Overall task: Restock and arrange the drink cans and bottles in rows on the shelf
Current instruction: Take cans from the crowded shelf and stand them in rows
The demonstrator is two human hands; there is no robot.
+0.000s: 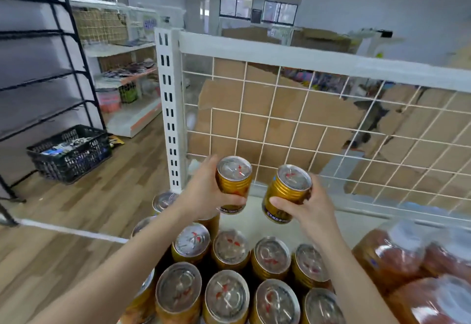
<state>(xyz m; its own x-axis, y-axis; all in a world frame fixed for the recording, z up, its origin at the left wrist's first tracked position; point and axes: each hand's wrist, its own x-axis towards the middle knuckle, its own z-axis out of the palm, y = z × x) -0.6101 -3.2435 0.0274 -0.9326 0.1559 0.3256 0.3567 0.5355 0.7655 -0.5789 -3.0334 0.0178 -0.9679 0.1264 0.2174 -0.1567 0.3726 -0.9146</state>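
Observation:
My left hand point(204, 193) grips a gold drink can point(233, 183) with a silver pull-tab lid, held above the white shelf point(257, 219). My right hand point(308, 209) grips a second gold can point(288, 193), tilted slightly, just right of the first. Both cans hang in the air in front of the shelf's wire-grid back panel point(280, 125). Below my arms, several identical gold cans point(229, 247) stand upright in rows on the shelf. Shrink-wrapped amber bottles point(413, 272) sit at the shelf's right.
A white slotted upright post point(169, 109) marks the shelf's left end. A black plastic crate point(68, 153) sits on the wood floor at left, under a black rack point(51, 68). Cardboard boxes point(293, 109) lie behind the grid. More white shelving point(127, 74) stands farther back.

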